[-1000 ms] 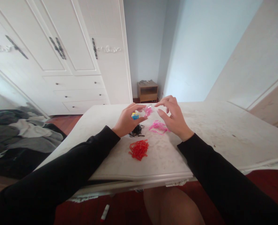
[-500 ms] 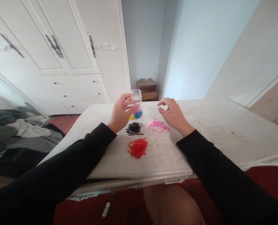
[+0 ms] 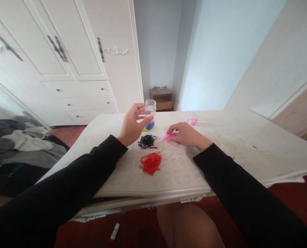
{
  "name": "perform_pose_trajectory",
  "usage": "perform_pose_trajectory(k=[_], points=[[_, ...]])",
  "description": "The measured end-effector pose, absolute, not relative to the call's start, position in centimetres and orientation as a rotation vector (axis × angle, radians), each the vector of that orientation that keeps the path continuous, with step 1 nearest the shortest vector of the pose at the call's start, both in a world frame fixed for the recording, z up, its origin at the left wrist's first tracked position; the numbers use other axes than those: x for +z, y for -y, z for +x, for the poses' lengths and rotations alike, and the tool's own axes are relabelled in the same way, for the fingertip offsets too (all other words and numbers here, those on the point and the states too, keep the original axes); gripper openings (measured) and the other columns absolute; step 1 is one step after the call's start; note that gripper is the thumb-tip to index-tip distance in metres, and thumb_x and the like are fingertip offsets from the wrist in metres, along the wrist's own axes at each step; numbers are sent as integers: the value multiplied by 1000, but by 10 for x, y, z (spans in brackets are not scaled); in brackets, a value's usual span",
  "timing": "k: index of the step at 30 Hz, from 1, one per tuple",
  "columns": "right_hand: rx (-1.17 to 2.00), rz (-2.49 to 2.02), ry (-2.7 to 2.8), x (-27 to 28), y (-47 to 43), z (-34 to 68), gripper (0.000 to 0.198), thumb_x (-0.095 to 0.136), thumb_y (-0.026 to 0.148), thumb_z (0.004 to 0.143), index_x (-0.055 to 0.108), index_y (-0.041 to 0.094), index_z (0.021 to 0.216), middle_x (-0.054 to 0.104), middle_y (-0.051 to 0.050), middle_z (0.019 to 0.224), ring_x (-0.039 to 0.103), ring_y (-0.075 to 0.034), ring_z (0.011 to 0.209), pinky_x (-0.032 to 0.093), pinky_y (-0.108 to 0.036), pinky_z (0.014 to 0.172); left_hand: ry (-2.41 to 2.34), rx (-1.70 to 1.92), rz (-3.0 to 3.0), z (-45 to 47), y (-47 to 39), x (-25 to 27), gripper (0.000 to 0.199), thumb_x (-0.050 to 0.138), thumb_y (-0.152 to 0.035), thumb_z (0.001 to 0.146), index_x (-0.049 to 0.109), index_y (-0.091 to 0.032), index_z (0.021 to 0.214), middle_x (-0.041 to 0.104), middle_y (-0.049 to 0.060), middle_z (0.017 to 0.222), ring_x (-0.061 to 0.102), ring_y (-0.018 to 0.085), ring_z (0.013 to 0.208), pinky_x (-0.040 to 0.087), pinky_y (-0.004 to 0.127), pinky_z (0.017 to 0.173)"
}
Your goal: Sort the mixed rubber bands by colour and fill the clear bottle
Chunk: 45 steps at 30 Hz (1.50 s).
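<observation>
My left hand (image 3: 134,124) is wrapped round a clear jar (image 3: 150,106) that stands upright and uncapped at the far side of the table. Blue and pink pieces lie in its bottom. At the pink pile, the fingers of my right hand (image 3: 186,133) are pinched on some pink rubber bands (image 3: 169,137); part of the pile is hidden under the hand. A heap of black rubber bands (image 3: 147,141) is just left of it. Closer to me is a heap of red rubber bands (image 3: 150,163). Something yellow (image 3: 144,130) peeks out beside the jar's base.
A pink object (image 3: 193,121), perhaps a lid, rests on the white table (image 3: 236,144) beyond my right hand. White wardrobes (image 3: 76,44) stand on the left, with a pile of clothes (image 3: 26,144) below. A small wooden nightstand (image 3: 161,98) is behind the table.
My right hand has come down and toward me onto the pink rubber bands, its fingers closing on some. This uncovers the pink object behind. My left hand keeps hold of the jar.
</observation>
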State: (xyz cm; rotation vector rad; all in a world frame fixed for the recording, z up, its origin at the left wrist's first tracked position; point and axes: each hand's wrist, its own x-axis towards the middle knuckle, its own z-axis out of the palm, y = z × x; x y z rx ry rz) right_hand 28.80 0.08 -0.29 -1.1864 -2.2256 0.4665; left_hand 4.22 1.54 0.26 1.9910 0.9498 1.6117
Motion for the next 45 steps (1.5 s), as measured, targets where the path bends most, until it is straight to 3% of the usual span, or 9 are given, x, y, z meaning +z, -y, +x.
perform_pose_trajectory(k=[4, 10, 17, 22, 27, 32, 39, 45], points=[[436, -1188, 2251, 0, -1, 289, 17, 70, 4, 69, 75, 20, 68, 76, -1, 73, 68, -20, 74, 48, -34, 76, -905, 1631, 2012, 43, -14, 3, 40, 78, -28, 80, 59, -21, 114, 73, 5, 104, 73, 20, 99, 62, 38, 84], [523, -1177, 1999, 3, -5, 293, 8, 75, 17, 73, 67, 18, 70, 68, 0, 68, 61, -15, 65, 45, -29, 65, -1004, 1590, 2246, 38, -14, 5, 35, 82, -22, 77, 70, -20, 111, 74, 6, 108, 70, 19, 98, 58, 36, 85], [762, -1036, 1678, 10, 0, 289, 36, 86, 44, 71, 59, 20, 77, 69, -2, 68, 65, -16, 62, 51, -29, 56, -1033, 1411, 2477, 37, -12, 1, 34, 85, -19, 78, 75, -20, 110, 74, 6, 104, 68, 20, 96, 55, 39, 91], [763, -960, 1623, 13, 3, 285, 44, 90, 53, 66, 65, 19, 72, 70, -4, 70, 65, -16, 64, 54, -31, 61, -989, 1339, 2528, 39, -8, 1, 33, 85, -19, 78, 75, -18, 109, 74, 6, 103, 68, 21, 97, 55, 37, 92], [607, -940, 1745, 11, 4, 283, 32, 85, 50, 75, 79, 20, 79, 71, -6, 80, 65, -18, 73, 53, -34, 67, -1000, 1303, 2516, 41, -6, 1, 33, 85, -19, 78, 75, -19, 109, 73, 6, 103, 68, 21, 96, 55, 37, 91], [543, -855, 1802, 10, 7, 279, 19, 79, 40, 84, 81, 22, 87, 72, -6, 90, 67, -19, 82, 54, -35, 74, -1004, 1296, 2509, 42, -5, 1, 34, 85, -19, 78, 75, -18, 110, 73, 6, 102, 68, 20, 94, 55, 37, 90], [490, -941, 1734, 11, 10, 275, 23, 85, 41, 78, 75, 20, 75, 74, -4, 77, 61, -16, 68, 49, -33, 66, -977, 1294, 2506, 45, -1, 1, 34, 84, -18, 78, 75, -18, 111, 73, 6, 103, 68, 20, 95, 55, 36, 89], [545, -887, 1707, 9, 8, 274, 26, 86, 40, 76, 69, 21, 80, 67, 0, 74, 61, -16, 70, 50, -33, 69, -967, 1284, 2506, 46, 0, 1, 34, 85, -19, 78, 75, -19, 111, 72, 6, 103, 67, 20, 95, 55, 36, 89]])
